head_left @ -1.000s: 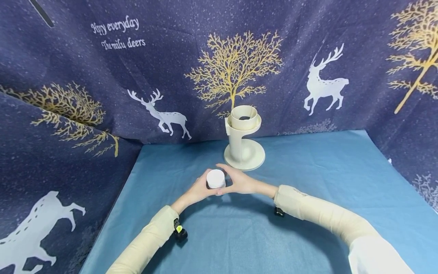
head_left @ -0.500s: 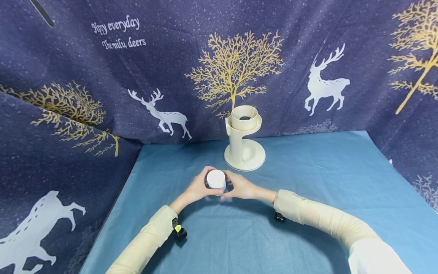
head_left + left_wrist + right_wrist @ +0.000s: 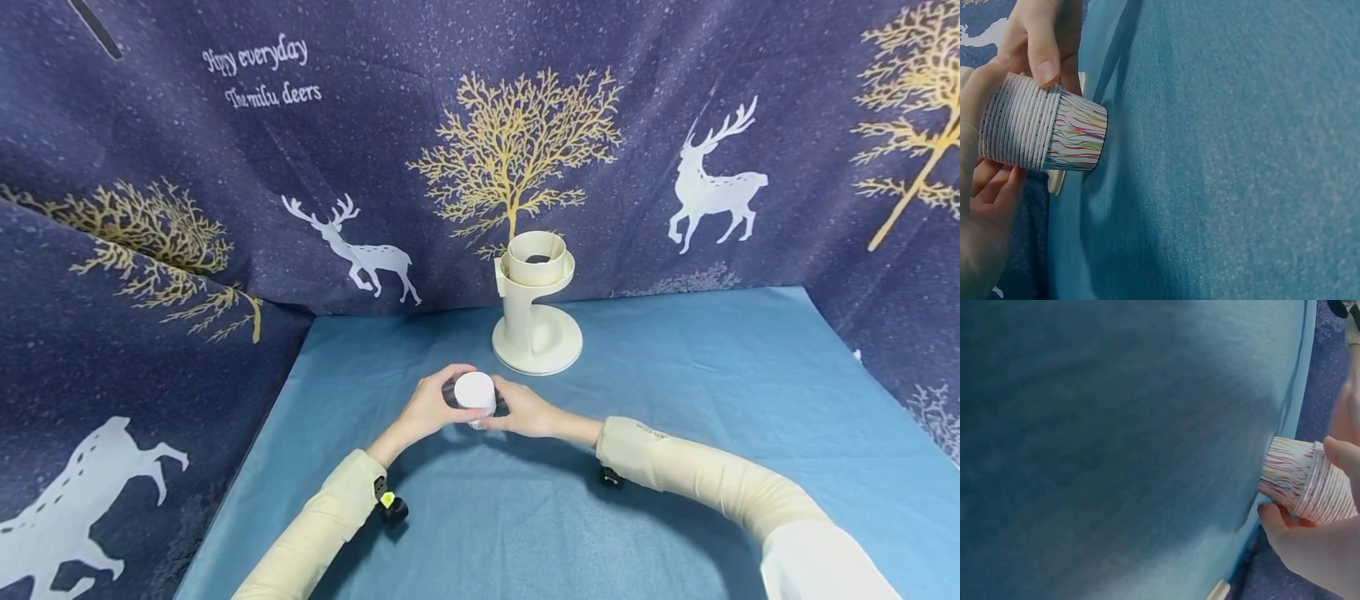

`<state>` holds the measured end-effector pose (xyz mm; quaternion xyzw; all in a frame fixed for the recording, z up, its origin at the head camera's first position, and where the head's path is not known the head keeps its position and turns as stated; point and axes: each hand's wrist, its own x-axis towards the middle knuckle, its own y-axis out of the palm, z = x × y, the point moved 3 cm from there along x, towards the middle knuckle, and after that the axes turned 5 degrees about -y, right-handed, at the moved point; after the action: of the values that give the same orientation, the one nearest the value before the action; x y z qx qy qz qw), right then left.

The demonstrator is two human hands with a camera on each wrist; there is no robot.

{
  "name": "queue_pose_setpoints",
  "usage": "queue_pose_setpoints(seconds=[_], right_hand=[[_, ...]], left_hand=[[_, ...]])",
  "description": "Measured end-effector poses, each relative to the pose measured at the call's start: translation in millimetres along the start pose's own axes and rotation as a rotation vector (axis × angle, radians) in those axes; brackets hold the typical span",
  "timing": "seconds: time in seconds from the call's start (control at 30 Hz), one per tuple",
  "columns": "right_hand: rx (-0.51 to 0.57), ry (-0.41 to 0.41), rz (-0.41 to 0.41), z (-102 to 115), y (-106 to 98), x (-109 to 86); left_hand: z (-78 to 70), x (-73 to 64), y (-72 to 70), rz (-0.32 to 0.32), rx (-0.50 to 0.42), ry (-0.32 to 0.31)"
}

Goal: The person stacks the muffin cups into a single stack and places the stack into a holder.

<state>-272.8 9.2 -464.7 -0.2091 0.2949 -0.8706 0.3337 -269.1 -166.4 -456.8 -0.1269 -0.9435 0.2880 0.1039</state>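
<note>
A stack of paper baking cups (image 3: 475,390) is between both hands, close over the blue cloth. In the left wrist view, the nested cups (image 3: 1079,134) show many white rolled rims and a lowest cup with wavy coloured stripes, its narrow base towards the cloth. My left hand (image 3: 429,406) grips the stack from the left, thumb across the near side and fingers round the back. From the right, my right hand (image 3: 528,412) holds it with thumb and fingers, the thumb near the lowest rim. The right wrist view shows the same striped cups (image 3: 1288,464) beside the right hand (image 3: 1319,547).
Behind the hands, slightly right, stands a cream stand (image 3: 515,321) with a round base and a raised ring holding a cream cylinder (image 3: 536,265). Blue cloth (image 3: 712,375) covers the table. A dark curtain (image 3: 360,150) with deer and trees hangs at the back and sides.
The right fingers have drawn back from behind the stack to its right side. The left fingers have come further round the back. The stack has hardly moved.
</note>
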Motion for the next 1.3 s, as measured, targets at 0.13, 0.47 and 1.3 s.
queue_pose_setpoints(seconds=[0.13, 0.47, 1.3], right_hand=[[0.023, -0.007, 0.001, 3.3, -2.0, 0.6], [0.012, -0.013, 0.002, 2.6, -6.4, 0.3], [0.054, -0.013, -0.029, 6.9, -28.5, -11.8]], left_hand=[[-0.4, 0.6, 0.0, 0.011, 0.002, -0.003], [-5.6, 3.8, 1.1, 0.002, -0.003, 0.021], [-64.3, -0.8, -0.5, 0.017, -0.007, 0.019]])
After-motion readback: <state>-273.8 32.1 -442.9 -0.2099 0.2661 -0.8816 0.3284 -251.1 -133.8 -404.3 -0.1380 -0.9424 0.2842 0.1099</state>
